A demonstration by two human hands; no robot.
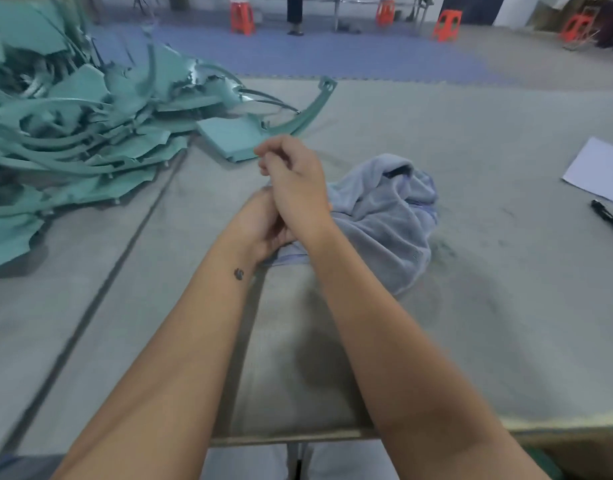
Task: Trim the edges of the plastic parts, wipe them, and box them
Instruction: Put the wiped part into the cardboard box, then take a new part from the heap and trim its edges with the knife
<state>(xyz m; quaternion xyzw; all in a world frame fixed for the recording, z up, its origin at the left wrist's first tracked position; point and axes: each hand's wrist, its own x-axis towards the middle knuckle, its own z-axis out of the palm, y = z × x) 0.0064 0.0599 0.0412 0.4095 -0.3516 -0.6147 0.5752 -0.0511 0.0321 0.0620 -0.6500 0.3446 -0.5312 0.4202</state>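
A heap of teal plastic parts (73,133) with ragged trim covers the table's left side. A flat teal plastic piece (229,140) and a curved teal strip (315,105) lie at the heap's right edge. A crumpled light blue cloth (384,216) sits mid-table. My right hand (294,174) hovers just right of the flat piece with its fingers curled and nothing visible in them. My left hand (260,226) lies under my right wrist, its curled fingers at the cloth's left edge, seemingly gripping it; it is partly hidden.
The grey felt-covered table (471,306) has a metal seam running down its middle. A white sheet of paper (596,171) and a black pen (610,220) lie at the right edge. Orange stools (242,17) stand on the floor beyond.
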